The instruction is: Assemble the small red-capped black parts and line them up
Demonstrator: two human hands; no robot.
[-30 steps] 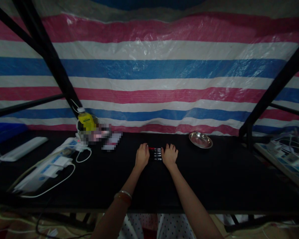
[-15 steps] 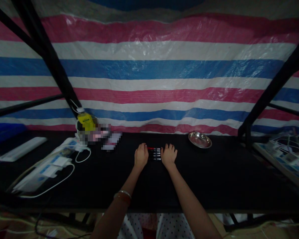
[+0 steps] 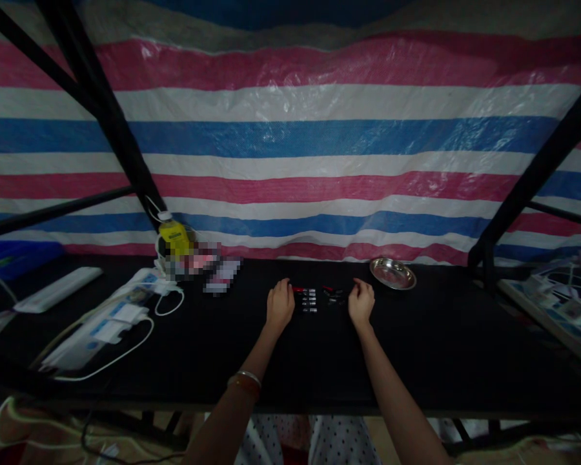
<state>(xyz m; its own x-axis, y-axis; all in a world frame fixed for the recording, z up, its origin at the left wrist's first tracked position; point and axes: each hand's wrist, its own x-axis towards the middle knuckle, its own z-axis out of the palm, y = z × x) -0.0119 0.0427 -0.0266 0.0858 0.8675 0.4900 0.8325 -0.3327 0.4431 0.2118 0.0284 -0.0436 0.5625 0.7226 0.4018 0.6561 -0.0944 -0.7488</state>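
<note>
Several slim pens [image 3: 309,301] with silvery ends lie side by side on the black table, the topmost one red. My left hand [image 3: 281,303] rests palm down over their left ends, fingers close together; its fingertips are partly hidden. To the right of the row, small loose red and dark pieces [image 3: 332,296] that look like pen caps lie scattered. My right hand [image 3: 361,302] is just beyond these pieces, on its edge with fingers loosely bent and apart. Nothing shows in it, though its palm side is poorly lit.
A shiny round metal dish [image 3: 393,274] stands behind my right hand. At the left are a yellow bottle [image 3: 174,234], power strips [image 3: 101,323] and white cables. More cabled devices [image 3: 561,300] lie at the right end. Dark frame posts [image 3: 113,129] rise before a striped sheet [image 3: 290,135].
My right hand has moved right, away from the pens. Small red and dark pieces now show in the gap between. My left hand stays by the row; the view shifts slightly.
</note>
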